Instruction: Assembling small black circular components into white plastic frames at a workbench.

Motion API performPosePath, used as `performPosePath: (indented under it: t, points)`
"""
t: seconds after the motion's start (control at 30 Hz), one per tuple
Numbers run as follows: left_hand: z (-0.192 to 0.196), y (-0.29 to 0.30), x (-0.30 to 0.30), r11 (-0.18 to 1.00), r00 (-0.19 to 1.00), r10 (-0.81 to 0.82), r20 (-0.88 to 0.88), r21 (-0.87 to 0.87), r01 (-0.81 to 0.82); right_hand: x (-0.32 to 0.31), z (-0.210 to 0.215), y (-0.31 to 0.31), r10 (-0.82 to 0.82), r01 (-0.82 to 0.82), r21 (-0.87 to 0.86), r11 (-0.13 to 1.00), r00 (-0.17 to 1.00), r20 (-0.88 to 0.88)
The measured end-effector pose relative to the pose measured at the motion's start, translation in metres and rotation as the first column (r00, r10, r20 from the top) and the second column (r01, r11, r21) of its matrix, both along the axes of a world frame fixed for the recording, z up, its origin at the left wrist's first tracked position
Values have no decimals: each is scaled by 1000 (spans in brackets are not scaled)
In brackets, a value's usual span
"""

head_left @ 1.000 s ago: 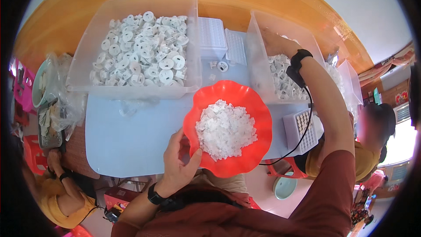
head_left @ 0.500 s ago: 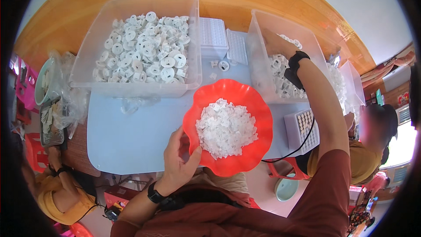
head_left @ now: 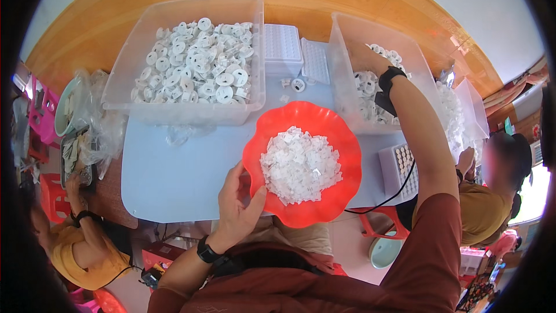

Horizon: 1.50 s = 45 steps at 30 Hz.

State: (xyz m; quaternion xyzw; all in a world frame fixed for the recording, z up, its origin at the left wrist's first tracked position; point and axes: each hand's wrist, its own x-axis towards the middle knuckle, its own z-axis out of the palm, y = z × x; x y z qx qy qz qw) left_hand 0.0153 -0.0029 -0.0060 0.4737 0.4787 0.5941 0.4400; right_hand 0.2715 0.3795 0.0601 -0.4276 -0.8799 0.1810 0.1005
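Observation:
My left hand (head_left: 240, 203) pinches the left rim of a red wavy-edged bowl (head_left: 344, 139), thumb on the outside near the front. A heap of small clear-white plastic pieces (head_left: 301, 165) fills the bowl's middle. My right hand (head_left: 366, 57) reaches into the translucent bin (head_left: 417, 46) at the right, over its white round plastic parts (head_left: 368, 84). The bin's wall and my wrist cover its fingers, so their grip does not show. A black band with a cable sits on that wrist.
A larger translucent bin (head_left: 174, 115) of similar white parts stands at the left. Between the bins are white pegged trays (head_left: 282, 46) and a few loose parts (head_left: 297, 85). A tray with pale pegs (head_left: 399, 168) lies at right. People (head_left: 492, 197) work on both sides.
The view has shifted slightly, moving the scene a little in the picture. My left hand keeps its hold on the bowl, and my right hand stays in the right bin.

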Motion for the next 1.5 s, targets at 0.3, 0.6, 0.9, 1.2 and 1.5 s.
performPosePath:
  t: [0.3,0.6,0.9,1.2,1.5]
  points:
    - [0,-1,-2,999,1000,-5,19,-31,5,-10,2,6,33,-39,102,994,997,63]
    - [-3,-2,-1,1000,1000,14,-5,16,-14,-6,22,5,-54,52,91,995,998,28]
    - [0,-4,-5,1000,998,-26,-51,-1,26,-11,106,-52,-222,223,-55,973,975,22]
    - [-5,-3,-4,999,998,40,-55,34,-38,-42,156,-162,102,-103,-20,994,993,-61]
    - [-7,-6,-4,999,999,-19,-50,45,21,-78,71,-235,325,-310,-101,945,924,204]
